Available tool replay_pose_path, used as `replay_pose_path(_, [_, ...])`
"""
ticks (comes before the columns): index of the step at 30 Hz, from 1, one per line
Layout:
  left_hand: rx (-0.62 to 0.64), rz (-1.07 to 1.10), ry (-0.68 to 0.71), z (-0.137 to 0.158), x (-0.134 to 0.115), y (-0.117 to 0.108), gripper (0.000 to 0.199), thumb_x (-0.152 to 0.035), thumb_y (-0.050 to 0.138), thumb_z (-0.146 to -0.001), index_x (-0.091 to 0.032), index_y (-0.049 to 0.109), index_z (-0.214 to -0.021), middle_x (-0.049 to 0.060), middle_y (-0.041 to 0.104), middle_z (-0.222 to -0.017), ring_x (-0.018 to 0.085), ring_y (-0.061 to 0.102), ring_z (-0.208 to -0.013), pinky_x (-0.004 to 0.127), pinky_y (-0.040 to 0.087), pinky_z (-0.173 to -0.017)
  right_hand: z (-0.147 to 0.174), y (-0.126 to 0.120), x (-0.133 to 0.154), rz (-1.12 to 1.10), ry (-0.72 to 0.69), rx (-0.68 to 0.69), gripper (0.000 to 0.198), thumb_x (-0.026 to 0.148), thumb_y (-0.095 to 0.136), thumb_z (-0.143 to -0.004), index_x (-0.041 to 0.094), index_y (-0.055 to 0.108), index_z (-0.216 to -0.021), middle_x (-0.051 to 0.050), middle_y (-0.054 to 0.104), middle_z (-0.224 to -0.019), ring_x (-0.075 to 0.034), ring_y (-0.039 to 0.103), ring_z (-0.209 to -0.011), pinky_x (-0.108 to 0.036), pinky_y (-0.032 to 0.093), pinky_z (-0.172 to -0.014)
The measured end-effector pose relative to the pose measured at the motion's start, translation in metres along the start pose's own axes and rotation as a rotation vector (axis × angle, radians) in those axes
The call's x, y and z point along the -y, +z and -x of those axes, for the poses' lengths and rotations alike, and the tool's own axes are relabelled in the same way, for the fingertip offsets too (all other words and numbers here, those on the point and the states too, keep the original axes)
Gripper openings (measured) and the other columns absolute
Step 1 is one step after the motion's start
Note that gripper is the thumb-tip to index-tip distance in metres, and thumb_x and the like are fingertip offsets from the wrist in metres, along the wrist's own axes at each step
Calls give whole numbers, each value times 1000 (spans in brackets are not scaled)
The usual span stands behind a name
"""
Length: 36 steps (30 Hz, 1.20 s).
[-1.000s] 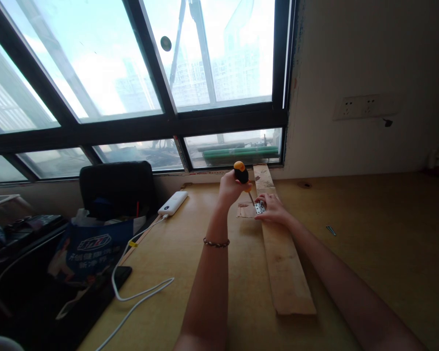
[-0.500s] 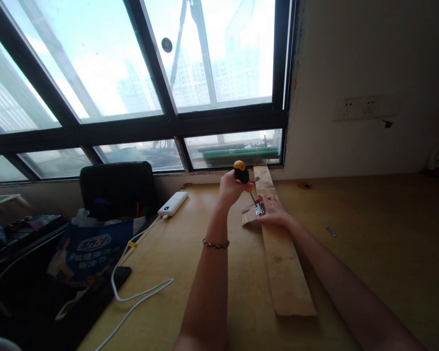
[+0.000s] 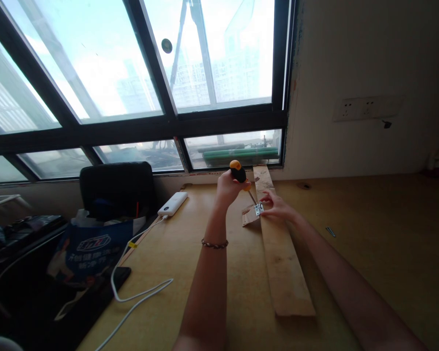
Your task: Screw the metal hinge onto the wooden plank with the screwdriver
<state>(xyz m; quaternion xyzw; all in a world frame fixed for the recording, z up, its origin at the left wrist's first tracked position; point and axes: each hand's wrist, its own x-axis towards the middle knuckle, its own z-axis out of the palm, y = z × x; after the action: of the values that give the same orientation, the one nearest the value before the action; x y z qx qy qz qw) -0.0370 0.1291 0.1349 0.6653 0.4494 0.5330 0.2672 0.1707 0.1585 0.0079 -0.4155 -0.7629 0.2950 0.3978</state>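
Observation:
My left hand [image 3: 228, 189] is wrapped round the black and yellow handle of a screwdriver [image 3: 237, 171]. The tool leans, and its shaft runs down to a small metal hinge [image 3: 259, 209]. The hinge lies at the left edge of a long wooden board [image 3: 286, 265], where a short wood piece [image 3: 249, 216] juts out to the left. On the board, my right hand [image 3: 276, 207] has its thumb and fingertips closed at the hinge's right side. How the tip meets a screw is too small to make out.
Two small metal pieces [image 3: 330, 231], perhaps screws, lie right of the board on the wooden table [image 3: 369, 273]. A white power bank [image 3: 173, 204] with a white cable [image 3: 142, 294] is at the left edge. Beyond stand a black chair [image 3: 117, 187] and a blue bag [image 3: 95, 248].
The screwdriver handle and my left hand have shifted slightly left, tilting the tool more. My right hand has lifted from lying flatter on the board, with its fingertips now at the hinge.

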Motion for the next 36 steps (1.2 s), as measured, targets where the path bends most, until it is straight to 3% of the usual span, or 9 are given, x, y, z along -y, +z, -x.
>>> replay_pose_path(14, [-42, 15, 25, -1, -3, 8, 31, -27, 76, -48, -14, 60, -71, 5, 66, -76, 20, 62, -73, 31, 50, -66, 0, 5, 0, 31, -6, -61, 78, 32, 79, -52, 17, 40, -117, -5, 63, -90, -20, 61, -85, -37, 48, -83])
replay_pose_path(36, [-41, -76, 53, 1, -6, 16, 30, -26, 76, -51, -14, 57, -71, 5, 66, -75, 20, 62, -70, 29, 48, -61, 1, 6, 5, 16, 29, -66, 81, 33, 80, -50, 15, 41, -118, -7, 63, -92, -20, 60, -87, -37, 48, -83])
